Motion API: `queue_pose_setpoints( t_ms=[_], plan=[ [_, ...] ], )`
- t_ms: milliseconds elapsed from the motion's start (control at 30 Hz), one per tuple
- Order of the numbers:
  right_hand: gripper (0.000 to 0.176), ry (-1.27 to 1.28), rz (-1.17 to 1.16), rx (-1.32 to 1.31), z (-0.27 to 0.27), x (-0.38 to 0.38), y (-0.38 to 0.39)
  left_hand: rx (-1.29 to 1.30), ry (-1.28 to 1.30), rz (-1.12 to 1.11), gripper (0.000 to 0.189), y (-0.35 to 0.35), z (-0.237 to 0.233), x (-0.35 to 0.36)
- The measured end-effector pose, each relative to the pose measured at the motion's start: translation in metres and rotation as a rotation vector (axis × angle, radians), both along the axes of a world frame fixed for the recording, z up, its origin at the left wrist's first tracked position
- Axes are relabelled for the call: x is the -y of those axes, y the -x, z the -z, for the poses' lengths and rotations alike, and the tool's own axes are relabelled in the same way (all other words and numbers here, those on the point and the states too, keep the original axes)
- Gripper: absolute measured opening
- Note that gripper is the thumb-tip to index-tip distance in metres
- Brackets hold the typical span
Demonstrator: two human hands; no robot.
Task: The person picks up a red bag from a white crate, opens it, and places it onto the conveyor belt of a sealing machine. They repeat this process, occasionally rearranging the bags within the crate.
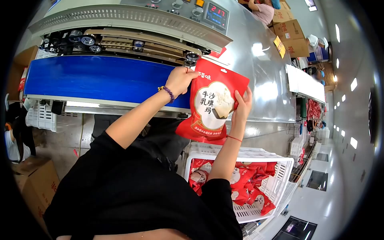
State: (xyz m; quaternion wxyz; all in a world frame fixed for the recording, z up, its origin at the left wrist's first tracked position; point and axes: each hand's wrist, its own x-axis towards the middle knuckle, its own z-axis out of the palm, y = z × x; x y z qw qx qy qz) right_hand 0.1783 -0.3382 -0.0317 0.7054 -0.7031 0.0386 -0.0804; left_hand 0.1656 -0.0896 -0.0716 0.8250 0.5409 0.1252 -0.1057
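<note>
A red snack pouch (210, 98) with a white label and Chinese lettering is held upright in front of me, beside the end of the sealing machine's rollers. My left hand (181, 82), wearing a beaded bracelet, pinches its upper left edge. Along the right edge my right hand (242, 106) grips it, thumb on the front face. The pouch's top edge, with a hang hole, is close to the rollers (192, 58). More red packaging shows below and behind its lower left corner.
The band sealer (132, 22) with a lit display (217, 16) stands over a blue conveyor belt (108, 80). To the right is a steel table (268, 92). A white crate (280, 160) of red pouches stands below my right arm. Cardboard boxes (291, 36) and co-workers are farther back.
</note>
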Motion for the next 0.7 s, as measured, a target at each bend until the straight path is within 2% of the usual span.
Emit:
queue_pose_setpoints(
  t_ms=[33,67,167,200,267,367,400,433,500,567,600,633,667,700],
  plan=[
    [0.046,0.016,0.043,-0.105,0.007,-0.001,-0.005,-0.003,-0.004,-0.001,0.025,-0.001,0.001,-0.004],
    [0.034,0.001,0.046,-0.112,0.011,-0.003,-0.010,0.009,-0.034,-0.037,0.026,-0.002,0.002,-0.008],
    [0.028,0.021,0.013,-0.155,0.014,-0.011,-0.019,0.023,-0.058,-0.092,0.028,0.002,0.000,-0.022],
    [0.029,0.046,-0.068,-0.200,0.011,-0.017,-0.021,0.037,-0.080,-0.105,0.029,0.005,0.002,-0.033],
    [0.027,0.066,-0.050,-0.222,0.003,-0.039,-0.022,0.039,-0.122,-0.134,0.030,0.010,0.001,-0.048],
    [0.026,0.066,-0.009,-0.256,-0.004,-0.068,-0.009,-0.031,-0.430,-0.120,0.037,0.034,-0.018,-0.077],
    [0.024,0.108,-0.030,-0.266,0.002,-0.072,-0.004,0.346,-0.930,-0.278,0.041,0.049,-0.001,-0.098],
    [0.025,0.177,-0.081,-0.271,0.001,-0.073,-0.012,0.291,-0.975,-0.251,0.036,0.054,-0.011,-0.097],
    [0.022,0.176,-0.078,-0.260,0.003,-0.077,0.001,0.509,-0.925,-0.409,0.027,0.089,-0.037,-0.107],
    [0.017,0.121,-0.131,-0.041,-0.003,-0.073,0.028,0.586,-0.805,-0.359,0.015,0.120,-0.069,-0.103],
    [0.017,0.165,-0.078,-0.018,-0.008,-0.063,0.049,0.639,-0.639,-0.321,0.011,0.137,-0.086,-0.093],
    [0.016,0.170,0.026,0.009,-0.010,-0.049,0.072,0.830,-0.708,-0.252,0.009,0.145,-0.087,-0.089],
    [0.017,0.264,0.158,0.028,-0.007,-0.027,0.099,0.936,-0.670,-0.181,0.007,0.155,-0.097,-0.079],
    [0.019,0.368,0.306,0.043,-0.006,-0.002,0.131,1.012,-0.704,-0.007,0.008,0.163,-0.102,-0.073]
  ],
)
